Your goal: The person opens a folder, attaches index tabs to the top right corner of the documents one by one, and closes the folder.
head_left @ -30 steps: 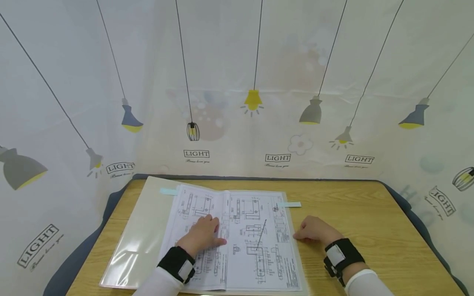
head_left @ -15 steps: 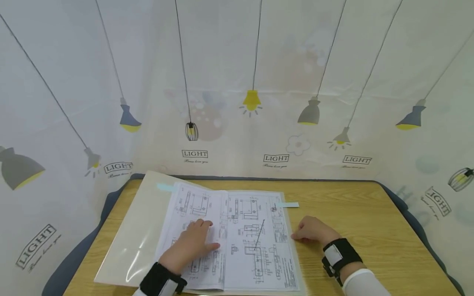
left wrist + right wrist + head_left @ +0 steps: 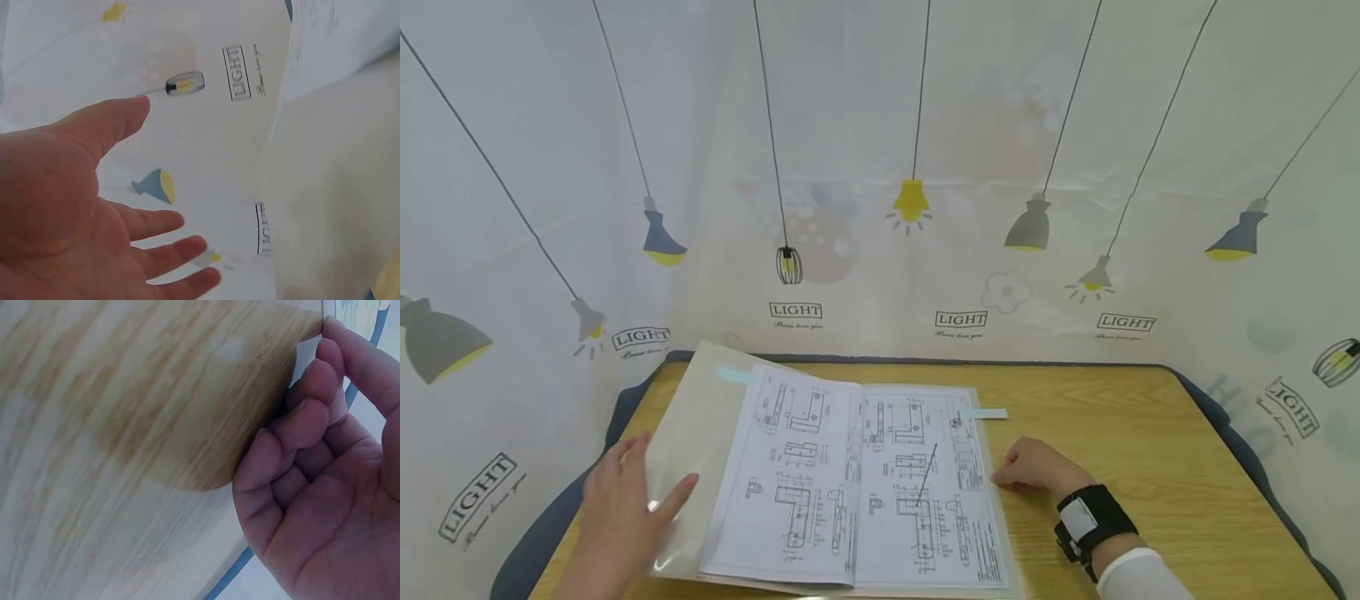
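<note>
A cream plastic folder [image 3: 700, 400] lies spread on the wooden table, with technical drawing sheets [image 3: 951, 517] on both pages. My left hand [image 3: 621, 508] is at the folder's left cover, fingers extended and thumb spread. In the left wrist view that hand [image 3: 69, 206] has its palm showing and nothing held; whether it touches the cover I cannot tell. My right hand [image 3: 1037, 468] stays at the folder's right edge. Seen from the right wrist, the thumb and forefinger of that hand [image 3: 325, 462] pinch the edge, the other fingers curled.
Pale blue tabs [image 3: 990, 413] stick out from the sheets. The wooden table [image 3: 1150, 450] has a dark blue border [image 3: 617, 417]. Behind it hangs a pale cloth [image 3: 865, 92] printed with lamps and the word LIGHT.
My left hand has moved off the left drawing sheet, leftward to the cover's outer side. The left cover has shifted slightly. My right hand keeps its place.
</note>
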Demonstrator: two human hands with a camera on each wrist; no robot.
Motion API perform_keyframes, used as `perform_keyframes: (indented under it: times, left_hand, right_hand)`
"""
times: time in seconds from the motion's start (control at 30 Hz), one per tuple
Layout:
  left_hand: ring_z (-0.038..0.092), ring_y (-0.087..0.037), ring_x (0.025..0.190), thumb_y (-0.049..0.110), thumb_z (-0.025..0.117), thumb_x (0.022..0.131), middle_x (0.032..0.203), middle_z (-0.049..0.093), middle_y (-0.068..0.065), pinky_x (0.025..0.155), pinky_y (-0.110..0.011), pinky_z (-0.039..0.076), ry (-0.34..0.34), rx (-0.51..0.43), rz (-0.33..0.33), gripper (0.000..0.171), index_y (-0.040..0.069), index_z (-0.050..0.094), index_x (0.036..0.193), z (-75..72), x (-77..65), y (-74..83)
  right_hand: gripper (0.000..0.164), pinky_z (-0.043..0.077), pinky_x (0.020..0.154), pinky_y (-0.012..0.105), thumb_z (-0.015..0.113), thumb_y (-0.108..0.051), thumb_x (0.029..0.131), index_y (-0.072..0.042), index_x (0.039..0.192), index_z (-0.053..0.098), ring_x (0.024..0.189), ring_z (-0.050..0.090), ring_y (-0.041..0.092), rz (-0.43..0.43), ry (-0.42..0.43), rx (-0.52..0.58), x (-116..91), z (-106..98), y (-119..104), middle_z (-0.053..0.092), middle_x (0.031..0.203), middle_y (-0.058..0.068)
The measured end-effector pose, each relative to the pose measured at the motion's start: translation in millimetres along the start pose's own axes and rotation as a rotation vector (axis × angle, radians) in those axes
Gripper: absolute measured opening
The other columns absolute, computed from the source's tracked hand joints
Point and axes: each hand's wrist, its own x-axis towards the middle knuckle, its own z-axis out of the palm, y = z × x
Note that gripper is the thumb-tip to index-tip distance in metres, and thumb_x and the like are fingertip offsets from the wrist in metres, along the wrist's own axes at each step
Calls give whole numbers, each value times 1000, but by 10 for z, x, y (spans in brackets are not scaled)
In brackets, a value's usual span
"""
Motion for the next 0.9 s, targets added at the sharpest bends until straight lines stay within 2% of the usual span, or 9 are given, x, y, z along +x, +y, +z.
perform_keyframes:
  times: [0.13,0.23,0.33,0.53,0.63,0.7,0.77,0.87,0.9]
  left_hand:
    - [25,-60,122,71,48,83,135,22,-45,98,-68,27,-276,0,-203,115,-19,7,140,-62,-8,-366]
    - [33,-58,120,79,39,80,133,30,-43,93,-64,36,-420,-14,-263,119,-19,9,140,-71,-21,-527]
    - [46,-53,113,78,37,82,130,40,-39,85,-57,45,-427,-48,-259,110,-14,20,141,-103,-35,-561]
    - [51,-45,116,68,33,90,135,46,-30,88,-52,47,-293,-194,-245,89,-4,32,143,-288,-84,-351]
    - [61,-25,107,55,32,98,133,53,-22,82,-39,52,-173,-303,-105,68,3,43,140,-388,-157,-182]
    - [62,-8,103,42,29,103,133,56,-10,76,-30,54,-125,-417,52,54,7,47,138,-431,-197,-52]
    - [57,4,103,33,23,105,135,55,-2,74,-24,52,-114,-559,268,48,7,46,139,-431,-205,76]
    - [50,0,121,30,12,106,144,46,-1,85,-26,51,-169,-762,569,53,4,38,143,-341,-183,306]
    - [48,-3,125,33,10,105,147,42,-3,88,-27,50,-186,-802,643,55,4,36,144,-283,-172,392]
  right_hand:
    - [29,30,49,23,76,-24,77,-8,59,60,48,41,11,-7,0,-2,2,11,4,45,51,-3]
    - [30,30,48,23,76,-25,77,-9,58,60,48,41,11,-16,2,-11,10,15,5,45,51,-3]
    - [29,31,49,23,76,-25,77,-9,59,60,48,42,12,-14,2,-20,15,12,3,46,51,-3]
    - [27,33,51,24,76,-26,78,-9,62,62,52,47,13,0,-9,-32,13,8,9,50,55,-2]
    - [27,33,51,24,75,-26,78,-9,62,62,52,47,13,0,-14,-31,9,10,13,51,55,-2]
    - [27,33,51,24,75,-26,78,-9,62,61,52,46,13,2,-11,-30,11,14,23,50,55,-2]
    - [28,32,50,23,76,-26,78,-9,62,61,51,45,12,2,-7,-25,15,17,31,49,54,-2]
    - [29,30,50,23,76,-26,77,-9,60,60,49,43,12,-5,1,-16,25,23,44,47,53,-3]
    - [29,30,49,23,76,-26,77,-9,60,59,49,42,12,-8,3,-12,27,25,46,46,52,-3]
